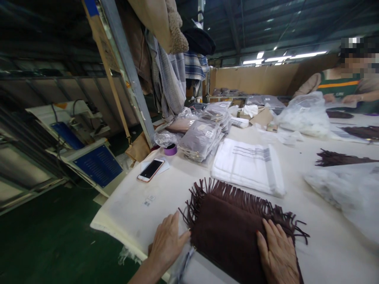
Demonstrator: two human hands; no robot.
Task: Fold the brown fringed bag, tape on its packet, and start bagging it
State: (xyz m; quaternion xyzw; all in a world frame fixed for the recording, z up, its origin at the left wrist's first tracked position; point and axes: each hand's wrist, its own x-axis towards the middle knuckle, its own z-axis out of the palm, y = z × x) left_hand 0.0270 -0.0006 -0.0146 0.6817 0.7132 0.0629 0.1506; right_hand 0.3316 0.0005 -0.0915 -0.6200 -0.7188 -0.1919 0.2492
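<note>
A dark brown, suede-like fringed piece (227, 228) lies on the white-covered table right in front of me, its fringe along the far edge. My right hand (278, 250) rests on the piece's right part, fingers stretched out and flat. Beside its left edge is my left hand (168, 240), fingers extended and the thumb apart, pointing at the brown edge. Whether the thumb touches that edge I cannot tell. A clear plastic bag (181, 262) shows beneath, near my left wrist, partly hidden.
Beyond lie a folded white striped cloth (248, 165), a stack of bagged grey items (201, 140), a roll of purple tape (170, 149) and a phone (151, 169). Plastic bags (349, 193) cover the right side. Across the table stands a co-worker (337, 86). Garments hang from a metal post (127, 71).
</note>
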